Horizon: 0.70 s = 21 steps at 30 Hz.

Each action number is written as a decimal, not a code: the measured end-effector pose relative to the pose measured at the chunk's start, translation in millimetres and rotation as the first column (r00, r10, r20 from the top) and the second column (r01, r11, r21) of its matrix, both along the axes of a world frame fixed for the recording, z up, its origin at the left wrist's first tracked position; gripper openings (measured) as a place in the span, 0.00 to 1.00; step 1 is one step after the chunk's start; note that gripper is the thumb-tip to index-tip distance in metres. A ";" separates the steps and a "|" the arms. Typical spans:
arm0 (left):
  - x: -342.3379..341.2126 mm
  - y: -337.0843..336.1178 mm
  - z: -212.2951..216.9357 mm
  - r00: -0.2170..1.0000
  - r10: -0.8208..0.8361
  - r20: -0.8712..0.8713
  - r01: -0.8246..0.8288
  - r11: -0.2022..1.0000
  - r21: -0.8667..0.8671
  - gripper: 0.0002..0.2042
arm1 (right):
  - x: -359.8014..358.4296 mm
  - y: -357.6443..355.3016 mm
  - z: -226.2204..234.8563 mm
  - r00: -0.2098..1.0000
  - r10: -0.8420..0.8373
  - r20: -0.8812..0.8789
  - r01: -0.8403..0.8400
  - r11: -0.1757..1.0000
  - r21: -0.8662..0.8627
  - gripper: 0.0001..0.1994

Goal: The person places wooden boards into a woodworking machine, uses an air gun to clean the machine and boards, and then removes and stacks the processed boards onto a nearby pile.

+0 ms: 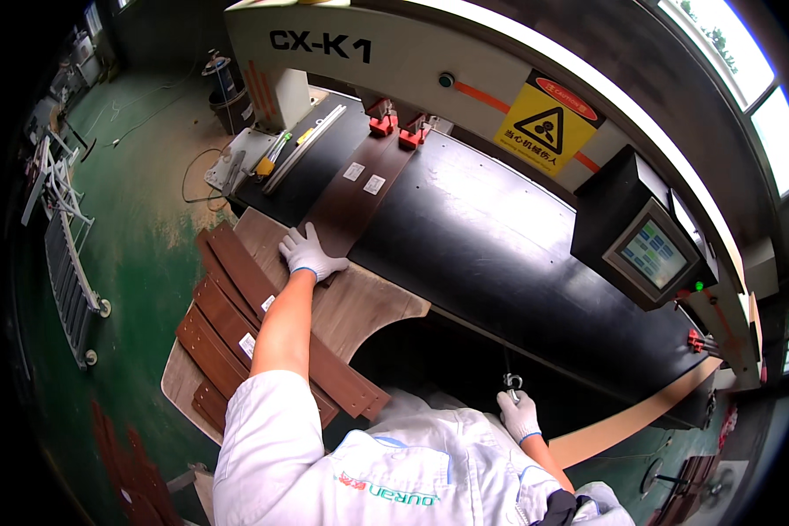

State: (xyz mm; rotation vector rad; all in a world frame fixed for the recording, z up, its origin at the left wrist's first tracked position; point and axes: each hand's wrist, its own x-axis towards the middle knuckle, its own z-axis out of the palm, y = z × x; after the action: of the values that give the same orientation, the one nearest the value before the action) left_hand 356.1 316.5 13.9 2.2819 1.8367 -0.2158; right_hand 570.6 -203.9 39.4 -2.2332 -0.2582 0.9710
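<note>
My left hand (310, 254), in a white glove, lies open with its fingers spread on the near end of two dark brown boards (351, 210). The boards lie side by side on the black machine bed, each with a white label, their far ends by two red clamps (398, 130). My gloved right hand (519, 415) is closed around a small shiny metal tool (513, 383) in front of my body; its exact kind is hard to make out. Beneath my left forearm, several reddish-brown slats (228, 324) lie fanned on a wooden side table (368, 302).
A white machine beam (412, 53) spans the bed (491, 219), carrying a yellow warning sign (548, 123). At right hangs a control screen (653, 250). A curved tan panel (631, 430) runs along the near right. On the green floor at left stands a wheeled metal rack (66, 254).
</note>
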 end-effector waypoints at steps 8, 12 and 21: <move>4.6 0.3 -0.6 1.000 0.018 -0.016 -0.018 1.000 -0.011 0.65 | 31.3 5.5 19.9 0.911 0.411 0.029 -0.392 0.885 -0.251 0.30; 4.6 2.2 -0.2 0.998 0.038 -0.050 -0.041 0.997 -0.060 0.66 | 77.2 -3.3 11.0 0.973 0.105 0.203 -0.063 0.976 -0.206 0.29; 7.0 4.1 -6.2 0.997 0.036 -0.063 -0.039 0.998 -0.048 0.69 | 146.2 18.7 -3.6 0.967 0.242 0.083 -0.221 0.954 -0.201 0.21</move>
State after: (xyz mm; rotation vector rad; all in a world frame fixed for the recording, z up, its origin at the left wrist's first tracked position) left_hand 363.2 320.6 7.7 2.2301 1.8810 -0.3258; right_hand 716.9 -185.2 35.8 -2.4753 -0.5047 1.0363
